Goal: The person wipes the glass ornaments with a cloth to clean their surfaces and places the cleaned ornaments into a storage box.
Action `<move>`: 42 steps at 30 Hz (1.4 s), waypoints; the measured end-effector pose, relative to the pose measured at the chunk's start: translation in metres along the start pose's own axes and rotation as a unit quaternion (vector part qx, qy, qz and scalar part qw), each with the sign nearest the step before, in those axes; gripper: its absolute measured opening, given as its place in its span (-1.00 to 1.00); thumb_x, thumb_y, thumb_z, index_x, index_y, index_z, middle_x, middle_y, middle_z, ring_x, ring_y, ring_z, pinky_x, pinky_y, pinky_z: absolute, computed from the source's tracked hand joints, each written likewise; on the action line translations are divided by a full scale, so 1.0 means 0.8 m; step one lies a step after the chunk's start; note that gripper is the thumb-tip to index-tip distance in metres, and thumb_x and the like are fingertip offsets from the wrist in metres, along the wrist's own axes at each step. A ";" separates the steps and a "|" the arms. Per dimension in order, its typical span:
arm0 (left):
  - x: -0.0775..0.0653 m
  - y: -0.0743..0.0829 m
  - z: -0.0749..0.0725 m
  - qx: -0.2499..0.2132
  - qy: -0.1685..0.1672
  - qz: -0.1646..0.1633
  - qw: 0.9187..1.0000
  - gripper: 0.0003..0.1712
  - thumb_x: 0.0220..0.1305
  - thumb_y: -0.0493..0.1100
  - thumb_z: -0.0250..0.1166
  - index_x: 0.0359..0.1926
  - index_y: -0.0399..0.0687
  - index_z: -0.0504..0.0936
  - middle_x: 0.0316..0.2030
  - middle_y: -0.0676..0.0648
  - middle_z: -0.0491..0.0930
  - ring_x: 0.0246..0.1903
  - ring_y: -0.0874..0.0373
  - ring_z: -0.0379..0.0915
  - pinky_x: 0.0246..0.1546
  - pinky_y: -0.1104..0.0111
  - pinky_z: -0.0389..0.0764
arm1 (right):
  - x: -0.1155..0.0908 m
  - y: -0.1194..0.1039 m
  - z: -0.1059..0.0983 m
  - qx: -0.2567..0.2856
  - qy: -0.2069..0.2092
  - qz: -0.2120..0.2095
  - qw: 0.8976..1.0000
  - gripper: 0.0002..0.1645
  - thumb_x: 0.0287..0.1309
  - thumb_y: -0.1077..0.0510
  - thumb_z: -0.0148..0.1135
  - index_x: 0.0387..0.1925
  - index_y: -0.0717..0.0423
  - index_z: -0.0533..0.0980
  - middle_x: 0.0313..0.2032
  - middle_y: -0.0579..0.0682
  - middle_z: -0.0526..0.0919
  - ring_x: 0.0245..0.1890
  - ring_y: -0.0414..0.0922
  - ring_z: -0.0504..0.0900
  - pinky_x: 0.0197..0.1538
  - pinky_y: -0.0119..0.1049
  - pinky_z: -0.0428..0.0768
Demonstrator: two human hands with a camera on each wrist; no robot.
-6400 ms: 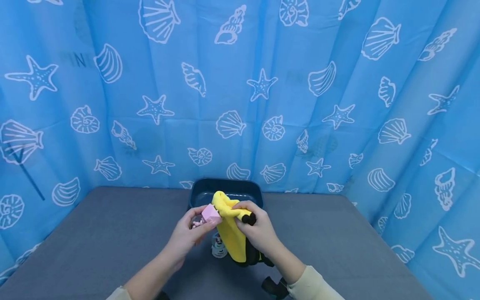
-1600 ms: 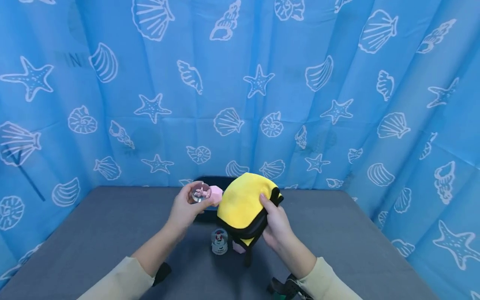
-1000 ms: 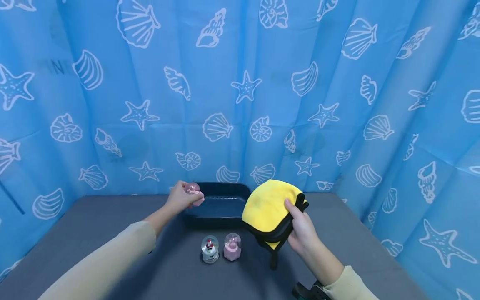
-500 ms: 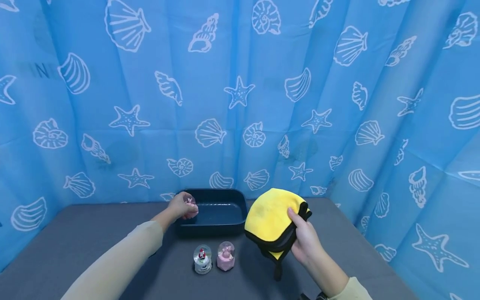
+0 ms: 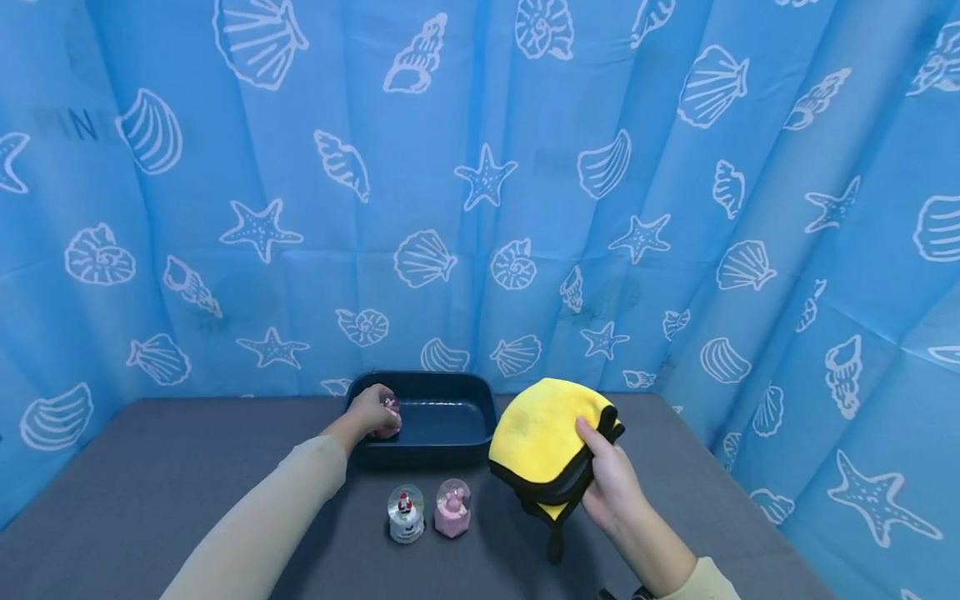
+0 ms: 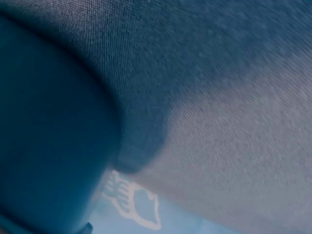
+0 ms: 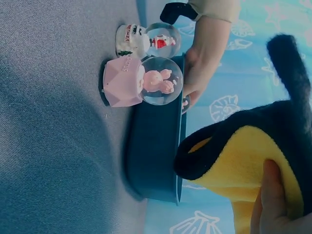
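My left hand [image 5: 369, 414] reaches into the left end of a dark blue tray [image 5: 423, 456] and grips a pink snow globe [image 5: 391, 422], partly covered by the fingers. In my right hand [image 5: 613, 475] is a folded yellow cloth [image 5: 542, 429] with black edging, the thumb lying on top; it is held above the table, right of the tray. Before the tray stand two more snow globes upright, side by side: a white one [image 5: 406, 525] with a red-and-white figure and a pink one [image 7: 122, 82] with a pink animal figure inside.
A grey cloth-covered table [image 5: 187, 475] lies under everything. Behind it hangs a blue curtain [image 5: 450, 192] printed with white shells and starfish. In the left wrist view the tray's dark side [image 6: 53, 122] fills the left, and no hand shows there.
The left hand has moved away from the cloth with the pink snow globe and lowered it into the tray's left end. The right hand has drawn the folded cloth to the right.
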State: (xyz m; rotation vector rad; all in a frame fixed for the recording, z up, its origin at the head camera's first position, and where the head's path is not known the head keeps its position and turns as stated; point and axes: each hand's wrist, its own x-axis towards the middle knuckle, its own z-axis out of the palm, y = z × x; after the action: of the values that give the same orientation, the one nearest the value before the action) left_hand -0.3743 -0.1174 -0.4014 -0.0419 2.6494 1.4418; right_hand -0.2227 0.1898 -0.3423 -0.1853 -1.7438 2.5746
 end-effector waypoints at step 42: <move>-0.162 -0.032 -0.050 -0.035 -0.049 0.071 0.996 -0.18 0.24 -0.06 0.37 0.33 -0.41 0.20 0.08 -0.34 0.47 -0.22 -0.05 0.60 -0.39 0.19 0.52 | -0.018 -0.029 0.003 0.140 -0.047 0.046 0.988 -0.62 0.47 0.00 -0.11 0.21 -0.01 0.18 -0.08 -0.22 0.62 -0.01 -0.34 0.59 0.19 -0.39 0.41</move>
State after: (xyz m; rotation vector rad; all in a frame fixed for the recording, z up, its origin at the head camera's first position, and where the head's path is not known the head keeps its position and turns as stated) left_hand -0.2471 -0.1695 -0.3852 0.2086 2.5687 1.5360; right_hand -0.2099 0.1945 -0.3189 -0.1415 -1.4048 2.9024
